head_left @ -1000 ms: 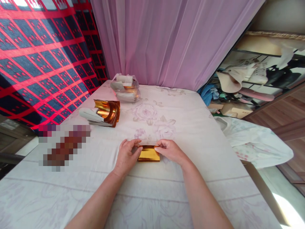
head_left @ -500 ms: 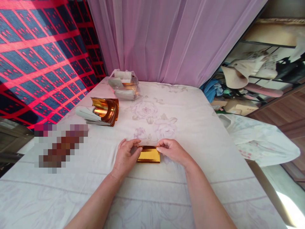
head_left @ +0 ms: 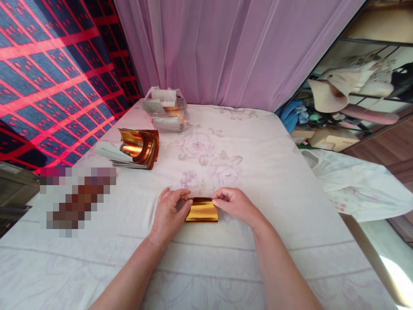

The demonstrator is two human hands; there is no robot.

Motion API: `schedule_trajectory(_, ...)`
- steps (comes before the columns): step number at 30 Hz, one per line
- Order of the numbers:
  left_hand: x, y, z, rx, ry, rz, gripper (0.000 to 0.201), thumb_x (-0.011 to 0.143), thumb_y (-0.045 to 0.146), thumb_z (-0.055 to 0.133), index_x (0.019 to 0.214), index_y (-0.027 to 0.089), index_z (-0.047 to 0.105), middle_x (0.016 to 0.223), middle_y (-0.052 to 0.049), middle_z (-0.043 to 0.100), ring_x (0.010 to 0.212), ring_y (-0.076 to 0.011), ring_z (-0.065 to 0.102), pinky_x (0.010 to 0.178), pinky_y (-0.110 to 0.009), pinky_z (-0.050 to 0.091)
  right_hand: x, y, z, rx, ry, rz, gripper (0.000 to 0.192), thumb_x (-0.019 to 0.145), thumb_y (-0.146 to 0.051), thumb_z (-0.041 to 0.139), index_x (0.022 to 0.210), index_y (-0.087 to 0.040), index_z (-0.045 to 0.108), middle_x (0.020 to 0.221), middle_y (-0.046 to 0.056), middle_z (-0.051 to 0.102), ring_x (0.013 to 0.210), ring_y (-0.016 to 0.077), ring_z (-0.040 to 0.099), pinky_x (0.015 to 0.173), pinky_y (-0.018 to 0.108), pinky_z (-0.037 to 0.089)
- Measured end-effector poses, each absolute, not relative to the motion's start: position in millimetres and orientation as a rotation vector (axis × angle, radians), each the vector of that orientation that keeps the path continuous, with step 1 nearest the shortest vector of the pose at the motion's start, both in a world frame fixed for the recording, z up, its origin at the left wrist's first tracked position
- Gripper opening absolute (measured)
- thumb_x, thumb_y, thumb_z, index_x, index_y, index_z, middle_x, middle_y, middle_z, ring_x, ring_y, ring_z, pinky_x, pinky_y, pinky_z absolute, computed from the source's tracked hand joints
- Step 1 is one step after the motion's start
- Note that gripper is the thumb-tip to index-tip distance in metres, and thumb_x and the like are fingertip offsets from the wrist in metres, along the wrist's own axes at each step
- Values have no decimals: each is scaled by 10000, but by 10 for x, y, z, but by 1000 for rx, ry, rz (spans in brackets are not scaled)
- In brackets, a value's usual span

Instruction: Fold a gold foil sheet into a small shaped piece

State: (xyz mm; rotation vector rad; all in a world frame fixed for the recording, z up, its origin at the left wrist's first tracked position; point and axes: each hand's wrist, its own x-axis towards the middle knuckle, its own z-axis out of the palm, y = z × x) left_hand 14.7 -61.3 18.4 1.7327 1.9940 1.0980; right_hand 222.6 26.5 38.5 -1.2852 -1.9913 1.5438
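Note:
A small folded sheet of shiny gold paper [head_left: 202, 211] lies on the flower-print white sheet [head_left: 226, 258] in front of me. My left hand [head_left: 169, 211] pinches its left edge between thumb and fingers. On the other side, my right hand [head_left: 235, 204] pinches its upper right corner. Both hands rest on the sheet with the paper between them.
A curled stack of gold and white papers [head_left: 134, 148] lies at the left. Behind it sits a clear plastic bag [head_left: 166, 110] with more papers. A blurred patch [head_left: 75, 198] lies left of my hands. A pink curtain [head_left: 226, 47] hangs behind, cluttered shelves [head_left: 348, 99] at right.
The view has tilted slightly, so everything sits a little lower in the picture. My hands stay on the gold paper in nearly the same grip.

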Motion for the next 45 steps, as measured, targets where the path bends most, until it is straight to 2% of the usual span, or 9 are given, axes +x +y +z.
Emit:
schedule_trajectory(8, 158, -597, 182, 1766, 2053, 1016, 186, 813, 290, 613, 984, 256, 681, 777, 17, 714, 801, -200, 645, 1079, -477, 368, 2130, 205, 443, -1503, -2050, 1343, 126, 741, -234, 577, 754, -208, 700, 700, -20, 680, 630, 123, 578, 579, 217, 403)
schedule_trajectory(16, 198, -587, 203, 1859, 2089, 914, 186, 837, 245, 586, 1001, 248, 671, 797, 3, 705, 833, -218, 624, 1039, -462, 378, 2006, 140, 532, -1684, -2287, 931, 137, 769, -180, 581, 768, -241, 703, 769, -12, 731, 675, 139, 616, 616, 237, 381)
schedule_trajectory(20, 203, -579, 209, 1887, 2097, 866, 200, 836, 238, 601, 1026, 241, 665, 805, 2, 704, 849, -228, 614, 994, -454, 393, 1971, 109, 548, -1727, -2339, 821, 119, 773, -176, 581, 799, -247, 674, 788, -18, 724, 703, 145, 610, 635, 247, 357)
schedule_trajectory(26, 193, -570, 195, 1927, 2100, 835, 228, 831, 223, 630, 1057, 249, 653, 851, -2, 699, 873, -234, 601, 913, -424, 407, 1943, 80, 553, -1770, -2379, 733, 107, 788, -160, 574, 848, -242, 608, 770, -25, 681, 680, 137, 573, 613, 255, 302)
schedule_trajectory(31, 199, -574, 213, 1959, 2099, 794, 95, 866, 243, 602, 898, 264, 690, 933, -20, 674, 908, -233, 582, 885, -417, 393, 1950, 69, 556, -1708, -2453, 678, 96, 825, -150, 551, 795, -234, 588, 804, -26, 661, 684, 122, 544, 602, 254, 271)
schedule_trajectory(38, 207, -567, 242, 1963, 2064, 765, 130, 881, 257, 591, 855, 272, 717, 897, -17, 663, 881, -215, 581, 871, -410, 387, 1971, 63, 605, -1743, -2477, 610, 112, 832, -172, 586, 912, -249, 598, 933, -17, 599, 692, 109, 514, 606, 243, 266)
schedule_trajectory(41, 207, -568, 244, 1946, 2070, 764, 108, 852, 248, 612, 864, 273, 716, 917, -16, 660, 903, -220, 580, 893, -419, 386, 1978, 66, 594, -1672, -2506, 596, 103, 841, -158, 571, 871, -245, 617, 909, -13, 576, 718, 111, 521, 612, 242, 275)
schedule_trajectory(45, 198, -578, 248, 1932, 2056, 750, 107, 794, 276, 668, 892, 266, 711, 957, -23, 652, 961, -240, 574, 933, -435, 386, 1976, 60, 572, -1535, -2564, 639, 215, 845, -98, 513, 819, -248, 664, 894, -11, 588, 740, 112, 534, 634, 242, 297)
